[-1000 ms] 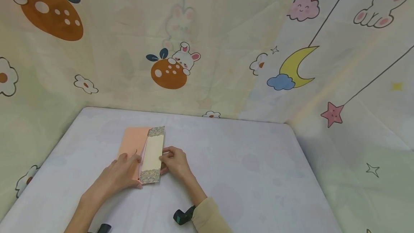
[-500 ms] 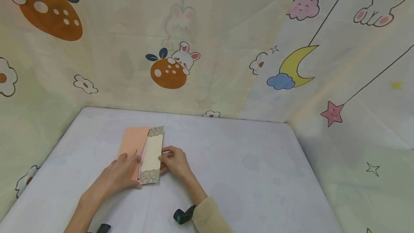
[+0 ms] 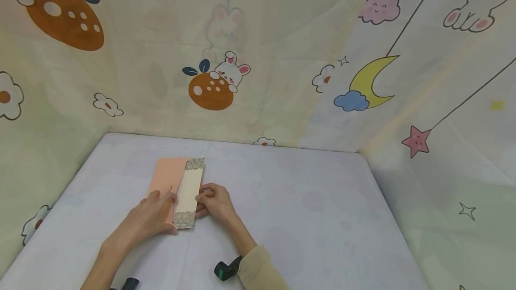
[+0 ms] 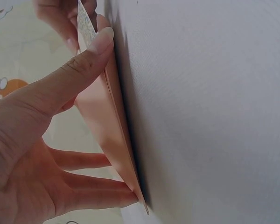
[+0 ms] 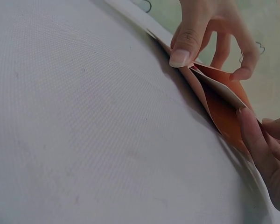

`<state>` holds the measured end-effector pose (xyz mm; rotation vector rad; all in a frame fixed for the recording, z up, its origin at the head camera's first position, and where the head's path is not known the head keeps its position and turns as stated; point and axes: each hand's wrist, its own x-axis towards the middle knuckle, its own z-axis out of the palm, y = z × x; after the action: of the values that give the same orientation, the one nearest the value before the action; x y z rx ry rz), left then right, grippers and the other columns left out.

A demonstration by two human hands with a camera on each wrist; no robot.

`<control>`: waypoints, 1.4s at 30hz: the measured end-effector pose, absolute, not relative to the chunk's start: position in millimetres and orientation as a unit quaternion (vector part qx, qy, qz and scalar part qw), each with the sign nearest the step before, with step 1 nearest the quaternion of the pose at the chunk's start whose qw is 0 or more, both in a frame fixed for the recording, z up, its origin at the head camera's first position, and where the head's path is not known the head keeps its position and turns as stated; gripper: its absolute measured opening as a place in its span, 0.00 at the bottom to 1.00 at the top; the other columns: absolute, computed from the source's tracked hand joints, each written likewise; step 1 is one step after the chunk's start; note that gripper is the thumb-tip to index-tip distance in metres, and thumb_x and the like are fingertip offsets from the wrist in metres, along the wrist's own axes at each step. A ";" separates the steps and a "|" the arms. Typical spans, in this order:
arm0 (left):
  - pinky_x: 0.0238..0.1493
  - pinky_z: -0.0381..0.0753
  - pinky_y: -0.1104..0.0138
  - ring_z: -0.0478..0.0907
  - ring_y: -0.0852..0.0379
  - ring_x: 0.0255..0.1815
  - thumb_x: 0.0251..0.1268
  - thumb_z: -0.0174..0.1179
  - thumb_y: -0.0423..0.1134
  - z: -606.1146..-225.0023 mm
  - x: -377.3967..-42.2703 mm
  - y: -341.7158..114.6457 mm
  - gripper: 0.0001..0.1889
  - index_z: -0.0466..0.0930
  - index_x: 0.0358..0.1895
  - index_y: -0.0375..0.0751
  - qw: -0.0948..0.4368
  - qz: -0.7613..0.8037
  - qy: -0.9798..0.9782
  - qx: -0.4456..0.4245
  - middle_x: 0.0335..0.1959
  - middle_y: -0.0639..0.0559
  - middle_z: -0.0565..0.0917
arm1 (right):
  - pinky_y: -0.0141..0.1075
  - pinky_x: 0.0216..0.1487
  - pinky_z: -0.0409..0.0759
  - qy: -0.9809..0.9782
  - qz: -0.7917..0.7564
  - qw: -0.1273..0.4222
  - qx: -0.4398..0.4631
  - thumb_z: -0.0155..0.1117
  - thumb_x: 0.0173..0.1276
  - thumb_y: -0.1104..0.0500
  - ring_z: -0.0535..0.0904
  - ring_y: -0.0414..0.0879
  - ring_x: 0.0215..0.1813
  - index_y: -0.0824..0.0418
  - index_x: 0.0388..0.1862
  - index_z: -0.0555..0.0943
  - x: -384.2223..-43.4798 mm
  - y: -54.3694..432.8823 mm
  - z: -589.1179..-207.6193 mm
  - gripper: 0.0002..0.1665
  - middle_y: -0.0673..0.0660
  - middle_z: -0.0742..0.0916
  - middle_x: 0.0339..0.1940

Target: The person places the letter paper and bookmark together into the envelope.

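Note:
A peach envelope (image 3: 168, 173) lies on the white table in the head view. Against its right side a cream card (image 3: 189, 191) with patterned bands at both ends stands partly inside the mouth. My left hand (image 3: 151, 214) presses the envelope down with fingers spread, its thumb (image 4: 95, 44) on the near edge. Seen from the right wrist, the envelope's sides (image 5: 226, 116) gape apart with the card (image 5: 219, 88) between them. My right hand (image 3: 215, 202) pinches the card's right edge between thumb and fingers. How deep the card reaches is hidden.
White cloth covers the table (image 3: 306, 218). A cartoon-printed curtain (image 3: 274, 57) rises behind it and at both sides. A black wrist device (image 3: 226, 270) sits by the right cuff, and another dark one (image 3: 130, 283) by the left wrist.
My right hand has moved slightly left, and the card's near end has shifted left toward the envelope. My left hand and the envelope stay almost where they were.

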<state>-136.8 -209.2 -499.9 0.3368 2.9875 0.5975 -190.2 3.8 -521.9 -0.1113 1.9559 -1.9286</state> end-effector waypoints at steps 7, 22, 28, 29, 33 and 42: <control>0.27 0.77 0.52 0.75 0.44 0.33 0.33 0.85 0.56 -499.7 -136.9 -210.3 0.44 0.74 0.58 0.48 0.041 0.192 0.975 0.108 0.49 0.33 0.75 | 0.45 0.33 0.88 0.687 -0.698 0.201 -0.034 0.65 0.69 0.70 0.90 0.58 0.31 0.69 0.56 0.79 -189.1 0.1 -522.9 0.16 0.62 0.91 0.35; 0.26 0.77 0.52 0.76 0.42 0.33 0.33 0.85 0.56 -501.3 -135.1 -211.6 0.43 0.74 0.57 0.49 0.036 0.191 0.975 0.108 0.48 0.33 0.74 | 0.44 0.34 0.88 0.681 -0.702 0.201 -0.044 0.62 0.69 0.73 0.90 0.61 0.34 0.72 0.59 0.78 -186.1 -10.5 -523.5 0.19 0.64 0.91 0.36; 0.25 0.77 0.52 0.75 0.42 0.33 0.33 0.85 0.56 -502.9 -135.0 -212.3 0.44 0.73 0.58 0.50 0.029 0.193 0.974 0.111 0.48 0.34 0.73 | 0.43 0.33 0.88 0.684 -0.700 0.202 -0.041 0.62 0.68 0.74 0.90 0.59 0.32 0.73 0.58 0.78 -187.5 -14.5 -524.1 0.20 0.64 0.90 0.34; 0.25 0.77 0.52 0.75 0.42 0.33 0.33 0.85 0.56 -503.1 -135.0 -212.4 0.44 0.73 0.58 0.50 0.028 0.194 0.974 0.112 0.48 0.34 0.73 | 0.43 0.33 0.88 0.684 -0.700 0.202 -0.040 0.62 0.68 0.75 0.90 0.59 0.32 0.73 0.58 0.78 -187.6 -15.1 -524.1 0.20 0.64 0.90 0.33; 0.24 0.76 0.54 0.75 0.43 0.32 0.33 0.85 0.55 -503.3 -134.4 -212.2 0.44 0.73 0.58 0.49 0.021 0.195 0.974 0.118 0.47 0.35 0.73 | 0.43 0.32 0.88 0.689 -0.695 0.201 -0.043 0.62 0.68 0.75 0.90 0.60 0.32 0.72 0.59 0.78 -187.6 -17.0 -524.1 0.20 0.63 0.90 0.33; 0.24 0.75 0.56 0.73 0.45 0.34 0.33 0.84 0.55 -502.4 -133.7 -209.9 0.44 0.73 0.59 0.49 0.021 0.200 0.972 0.122 0.46 0.37 0.73 | 0.41 0.30 0.87 0.717 -0.668 0.194 -0.047 0.63 0.68 0.74 0.90 0.60 0.31 0.71 0.59 0.79 -187.0 -22.7 -525.6 0.20 0.59 0.90 0.31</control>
<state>-133.7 -209.9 -502.4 0.3768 3.0128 0.6196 -187.0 -22.7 -525.6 -0.1327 2.0107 -1.8740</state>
